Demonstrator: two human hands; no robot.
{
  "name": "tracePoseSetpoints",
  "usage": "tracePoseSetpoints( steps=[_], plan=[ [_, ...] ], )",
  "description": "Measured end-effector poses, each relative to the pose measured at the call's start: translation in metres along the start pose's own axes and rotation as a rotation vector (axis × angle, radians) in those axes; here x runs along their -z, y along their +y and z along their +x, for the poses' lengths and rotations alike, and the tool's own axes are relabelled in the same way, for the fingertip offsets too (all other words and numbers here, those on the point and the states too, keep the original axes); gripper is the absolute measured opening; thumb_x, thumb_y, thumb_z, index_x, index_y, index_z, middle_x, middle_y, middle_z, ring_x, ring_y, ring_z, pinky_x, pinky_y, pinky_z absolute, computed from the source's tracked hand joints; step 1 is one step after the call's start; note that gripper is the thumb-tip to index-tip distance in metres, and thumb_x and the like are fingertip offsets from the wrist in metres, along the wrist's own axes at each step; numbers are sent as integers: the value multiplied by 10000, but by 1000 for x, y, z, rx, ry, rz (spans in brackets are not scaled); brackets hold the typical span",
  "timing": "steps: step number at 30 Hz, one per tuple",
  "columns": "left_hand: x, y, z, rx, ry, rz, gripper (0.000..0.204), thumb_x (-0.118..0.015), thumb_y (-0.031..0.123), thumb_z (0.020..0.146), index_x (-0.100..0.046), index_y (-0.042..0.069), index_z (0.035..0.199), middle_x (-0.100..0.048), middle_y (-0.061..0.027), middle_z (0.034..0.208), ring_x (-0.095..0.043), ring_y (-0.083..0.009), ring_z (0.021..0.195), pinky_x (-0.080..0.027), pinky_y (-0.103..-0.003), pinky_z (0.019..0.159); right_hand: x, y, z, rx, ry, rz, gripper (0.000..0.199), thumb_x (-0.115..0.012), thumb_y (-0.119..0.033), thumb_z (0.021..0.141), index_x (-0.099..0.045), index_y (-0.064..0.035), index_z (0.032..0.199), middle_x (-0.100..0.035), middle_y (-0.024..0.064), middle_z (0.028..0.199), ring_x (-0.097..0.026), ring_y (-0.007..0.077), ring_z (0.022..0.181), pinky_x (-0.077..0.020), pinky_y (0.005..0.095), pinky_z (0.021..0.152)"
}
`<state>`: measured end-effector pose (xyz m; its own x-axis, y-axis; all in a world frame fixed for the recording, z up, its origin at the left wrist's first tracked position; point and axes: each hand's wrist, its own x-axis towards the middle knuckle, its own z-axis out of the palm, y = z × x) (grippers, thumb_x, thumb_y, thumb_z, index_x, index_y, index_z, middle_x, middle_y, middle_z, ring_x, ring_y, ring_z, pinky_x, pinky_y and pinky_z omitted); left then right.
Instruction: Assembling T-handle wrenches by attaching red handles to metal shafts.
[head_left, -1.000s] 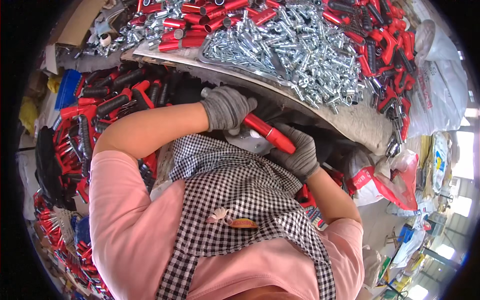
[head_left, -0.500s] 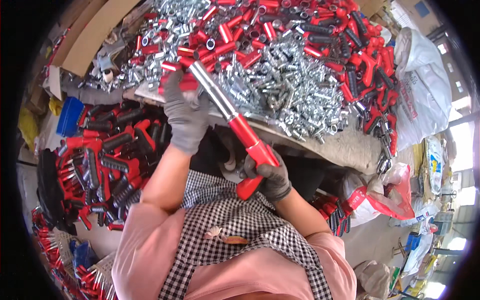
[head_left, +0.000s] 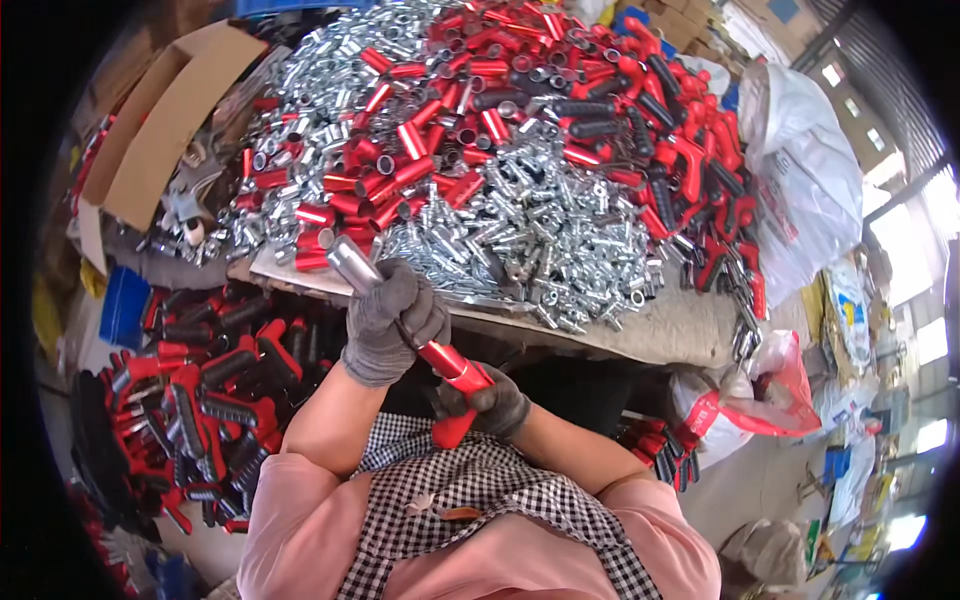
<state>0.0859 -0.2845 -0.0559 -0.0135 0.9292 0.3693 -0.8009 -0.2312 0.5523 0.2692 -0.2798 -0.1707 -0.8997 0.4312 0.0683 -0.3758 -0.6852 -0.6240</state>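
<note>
In front of my apron is a tool with a silver metal tube (head_left: 352,264), a red sleeve (head_left: 455,366) and a red pistol-shaped grip (head_left: 452,430). My gloved left hand (head_left: 398,318) wraps around the tube just above the red sleeve, so that stretch is covered. Lower down, my gloved right hand (head_left: 495,402) closes on the red body where the grip branches off. The tool slants, its tube end up and left, close to the bench's front edge. Just beyond that end lie red sleeves (head_left: 314,240) at the edge of the heap.
Small silver metal parts (head_left: 560,235) and red-and-black handles (head_left: 690,165) are heaped on the bench (head_left: 690,320). A cardboard box (head_left: 180,130) stands left; more handles (head_left: 200,400) are piled below it, near a blue bin (head_left: 124,308). Right are a white sack (head_left: 810,200) and a red-and-white bag (head_left: 725,415).
My left hand has come from beside the tube's far end to a grip around the tube. The tool and my right hand have shifted left and closer to me in the picture.
</note>
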Motion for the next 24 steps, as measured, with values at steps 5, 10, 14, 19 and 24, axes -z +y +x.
tracePoseSetpoints(
  steps=[5,10,14,19,24],
  plan=[
    [-20,16,1,75,-503,627,284,-635,278,884,-592,70,695,-567,-79,609,-548,-197,517,-483,-356,502,25,17,10,-471,121,331,611,-721,-139,735,-463,-43,1281,-622,127,1019,-635,263,898,-515,423,851],
    [-21,27,-16,435,-311,803,326,-755,299,779,-615,18,871,-621,-67,786,-597,-172,673,-499,-322,587,8,1,26,-267,37,-701,548,-684,-250,808,-493,-35,1275,-617,167,1136,-644,295,958,-516,384,870],
    [-17,-2,-35,150,-184,1195,415,-716,430,803,-597,46,904,-586,-93,754,-584,-224,684,-476,-338,638,-42,-80,6,-281,21,-1475,539,-679,-329,789,-549,-85,1252,-654,191,1043,-644,345,947,-504,410,862],
    [20,-30,-59,501,-24,1313,566,-685,502,799,-575,18,1071,-618,-164,800,-622,-322,734,-493,-380,682,-15,-175,-35,-35,634,-1829,314,-703,-231,782,-652,-73,1048,-681,118,859,-660,225,760,-532,311,713],
    [25,-37,-47,589,-59,1359,545,-654,444,838,-563,-10,1126,-643,-197,856,-651,-345,810,-500,-389,707,66,-258,-60,-26,1294,-1846,530,-749,-324,789,-584,-11,1183,-680,142,988,-650,213,873,-509,315,792]
  ],
)
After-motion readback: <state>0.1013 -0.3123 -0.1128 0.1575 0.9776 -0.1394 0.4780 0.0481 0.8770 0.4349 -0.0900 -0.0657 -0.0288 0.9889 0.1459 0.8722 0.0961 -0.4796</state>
